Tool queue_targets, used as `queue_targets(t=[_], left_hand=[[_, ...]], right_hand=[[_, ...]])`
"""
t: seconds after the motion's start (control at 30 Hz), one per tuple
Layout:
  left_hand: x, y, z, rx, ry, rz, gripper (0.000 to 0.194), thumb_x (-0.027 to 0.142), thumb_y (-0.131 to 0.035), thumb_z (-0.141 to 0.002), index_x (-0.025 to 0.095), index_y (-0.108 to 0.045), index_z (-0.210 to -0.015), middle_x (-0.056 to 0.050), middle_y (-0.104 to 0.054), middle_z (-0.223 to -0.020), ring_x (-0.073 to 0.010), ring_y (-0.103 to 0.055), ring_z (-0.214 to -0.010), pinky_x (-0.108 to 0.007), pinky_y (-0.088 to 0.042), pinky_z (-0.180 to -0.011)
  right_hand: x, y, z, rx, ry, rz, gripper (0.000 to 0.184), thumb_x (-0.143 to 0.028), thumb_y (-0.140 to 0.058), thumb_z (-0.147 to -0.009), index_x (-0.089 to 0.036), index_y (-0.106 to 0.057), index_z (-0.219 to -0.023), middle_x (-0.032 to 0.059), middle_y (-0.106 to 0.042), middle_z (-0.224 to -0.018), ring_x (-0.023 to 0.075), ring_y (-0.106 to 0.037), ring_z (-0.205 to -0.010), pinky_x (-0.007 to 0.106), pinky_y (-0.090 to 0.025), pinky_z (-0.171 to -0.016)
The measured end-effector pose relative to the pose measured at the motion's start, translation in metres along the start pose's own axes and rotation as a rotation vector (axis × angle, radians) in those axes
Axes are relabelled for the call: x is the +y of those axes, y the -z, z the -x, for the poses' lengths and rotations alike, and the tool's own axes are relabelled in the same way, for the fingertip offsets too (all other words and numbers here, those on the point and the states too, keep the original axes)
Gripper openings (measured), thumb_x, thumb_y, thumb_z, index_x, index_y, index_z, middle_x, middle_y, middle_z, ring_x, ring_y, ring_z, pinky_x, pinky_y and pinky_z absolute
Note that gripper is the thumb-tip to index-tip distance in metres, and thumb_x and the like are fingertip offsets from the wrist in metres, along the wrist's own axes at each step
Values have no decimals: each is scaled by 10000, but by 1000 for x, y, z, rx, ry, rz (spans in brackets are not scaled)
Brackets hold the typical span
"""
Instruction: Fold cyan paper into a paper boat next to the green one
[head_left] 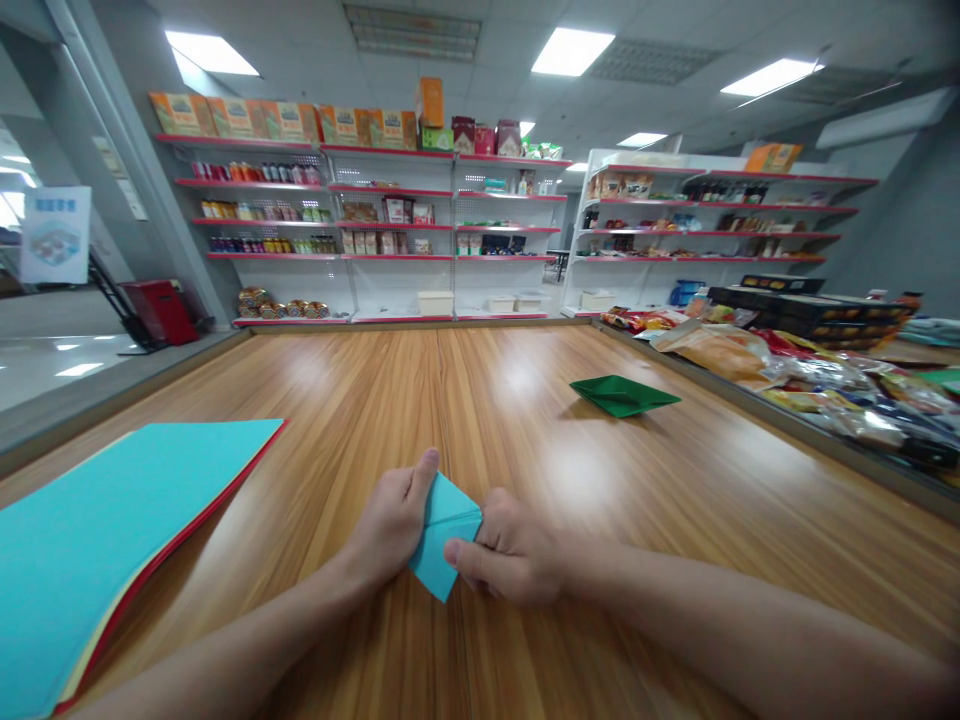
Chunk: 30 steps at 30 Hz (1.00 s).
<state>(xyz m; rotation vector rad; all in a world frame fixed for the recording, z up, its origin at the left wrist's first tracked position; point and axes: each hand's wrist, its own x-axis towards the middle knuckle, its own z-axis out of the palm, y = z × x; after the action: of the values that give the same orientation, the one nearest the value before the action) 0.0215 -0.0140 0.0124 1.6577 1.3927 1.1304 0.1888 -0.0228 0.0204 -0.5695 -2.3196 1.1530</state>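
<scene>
Between my two hands is a small folded piece of light blue paper [448, 512], creased across its middle and held above the wooden table. My left hand [397, 515] grips its left edge, thumb pointing up along the front. On the other side, my right hand [510, 550] pinches the right edge, with its thumb pressed on the lower half and the other fingers curled behind. The fingertips behind the paper are hidden. A folded green paper shape [624, 396], pointed at its ends, rests on the table farther back to the right.
A stack of coloured paper sheets [150, 500], blue on top with yellow and red edges below, lies at the left. Packaged snacks [750, 360] and dark boxes [810, 310] fill a neighbouring surface at right. Stocked shelves [390, 220] stand beyond the wooden table [337, 380].
</scene>
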Motion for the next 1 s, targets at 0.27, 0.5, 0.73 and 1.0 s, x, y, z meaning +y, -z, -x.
queue_targets(t=[0.27, 0.5, 0.73, 1.0], left_hand=[[-1, 3, -3, 41, -67, 0, 531, 602, -422, -828, 195, -319, -502, 37, -316, -477, -102, -315, -443, -225, -244, -429], [-4, -4, 2, -94, 130, 301, 538, 631, -469, -791, 199, -312, -510, 61, -287, -437, -75, -279, -372, -200, -204, -356], [-11, -2, -1, -143, -66, 328, 354, 461, -508, -858, 140, -554, -717, -4, -559, -663, -131, -530, -614, -225, -439, -575], [-16, 7, -3, 223, -467, -9, 193, 254, -611, -821, 194, -614, -1005, -60, -633, -1002, -201, -571, -958, -351, -445, -870]], right_hand=[[18, 2, -4, 213, -247, -258, 574, -607, -384, -849, -142, -479, -528, -21, -456, -442, 50, -386, -345, 165, -278, -333], [22, 6, -3, 203, -238, -307, 564, -608, -396, -843, -156, -447, -509, -30, -436, -413, 56, -369, -312, 178, -223, -300], [34, 17, -13, 561, -129, -111, 384, -474, -484, -867, -158, -451, -650, -32, -402, -592, 79, -385, -528, 199, -310, -459], [26, 10, -12, 657, 97, 489, 239, -274, -445, -916, -169, -545, -726, 21, -494, -710, 138, -467, -683, 262, -377, -613]])
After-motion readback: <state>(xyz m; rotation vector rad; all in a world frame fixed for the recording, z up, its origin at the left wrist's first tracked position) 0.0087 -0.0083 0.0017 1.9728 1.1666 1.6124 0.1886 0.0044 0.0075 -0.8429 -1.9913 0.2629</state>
